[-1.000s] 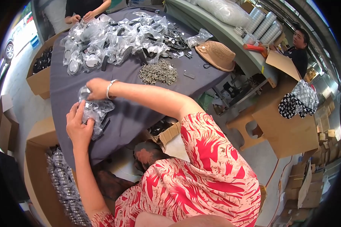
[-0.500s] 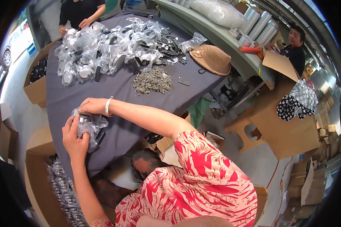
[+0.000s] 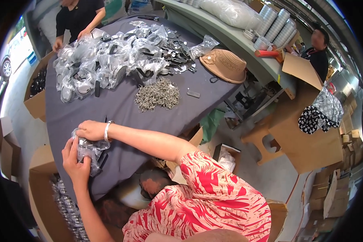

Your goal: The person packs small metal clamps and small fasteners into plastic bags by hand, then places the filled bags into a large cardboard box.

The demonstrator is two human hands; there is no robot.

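Both my hands grip one clear plastic bag [image 3: 91,150] with a dark round part inside, pressed against the near edge of the grey-clothed table [image 3: 121,109]. My left hand [image 3: 74,163] clasps the bag from below, fingers curled over it. My right hand [image 3: 90,130], a bracelet on its wrist, pinches the bag's upper end. A black strip lies under the bag on the cloth.
A big heap of bagged parts [image 3: 109,60] covers the far table, with a pile of small metal clips [image 3: 157,94] and a straw hat [image 3: 224,64] nearby. An open carton of filled bags [image 3: 64,205] stands lower left. A person in black [image 3: 78,18] works opposite; another sits far right [image 3: 316,52].
Both hands have lowered the bag from in front of me down onto the table's near edge, and they now sit closer together on it.
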